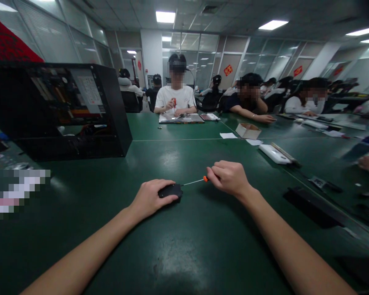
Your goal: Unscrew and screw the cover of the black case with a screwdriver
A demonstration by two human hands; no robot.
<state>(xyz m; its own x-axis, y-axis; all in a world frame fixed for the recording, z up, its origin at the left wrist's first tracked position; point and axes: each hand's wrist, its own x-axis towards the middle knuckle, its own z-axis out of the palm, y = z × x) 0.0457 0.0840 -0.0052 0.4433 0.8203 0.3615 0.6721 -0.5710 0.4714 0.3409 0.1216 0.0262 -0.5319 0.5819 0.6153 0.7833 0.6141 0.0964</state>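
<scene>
Pinching a small black casing [170,191], shaped much like a computer mouse, the left hand [152,192] lays its fingers over the far edge and its thumb along the near edge. The casing sits low over the green table [178,246]; whether it fully rests there I cannot tell. To the right of the casing, the right hand [229,176] has its grip curled closed around the handle of a slim screwdriver [199,180] with an orange collar, the shaft slanting down to the casing's right end. Whether the tip sits in a screw is too small to see. The casing is probably light and stiff, smooth enough to skid or twist under side pressure, so the best hold is across its two long edges, fingers away from the tip. The screwdriver also looks light; its handle is the place to grasp, since the thin shaft would give poor purchase. Beyond the casing to the left stands an open computer tower [113,110]; beyond it to the right, a small open carton [248,131].
</scene>
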